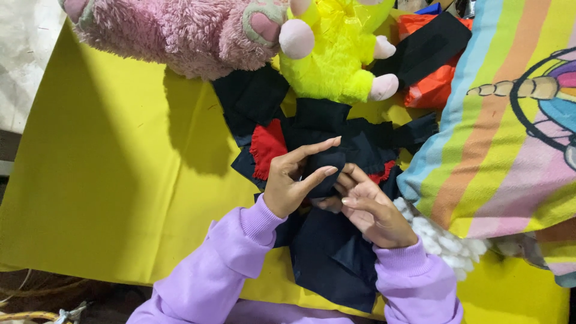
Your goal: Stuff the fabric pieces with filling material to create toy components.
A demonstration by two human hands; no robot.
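Both hands work a small dark cloth piece over a heap of scraps.

The left hand (292, 180) pinches the navy piece (327, 171) between thumb and fingers; the right hand (372, 213) cups it from below, fingers curled on its lower edge — it sits at mid-table, above the navy scraps (336, 258) and red scrap (267, 147) on the yellow cloth (108, 180). It looks like shaping or folding; the next move calls for a firm pinch so the fold holds. Stuffing (441, 240) lies just beside, two plush toys — pink (180, 30) and yellow (336, 54) — beyond.

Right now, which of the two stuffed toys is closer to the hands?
The yellow stuffed toy, just above the dark cloth the hands work on. The pink stuffed toy lies farther off, up left.
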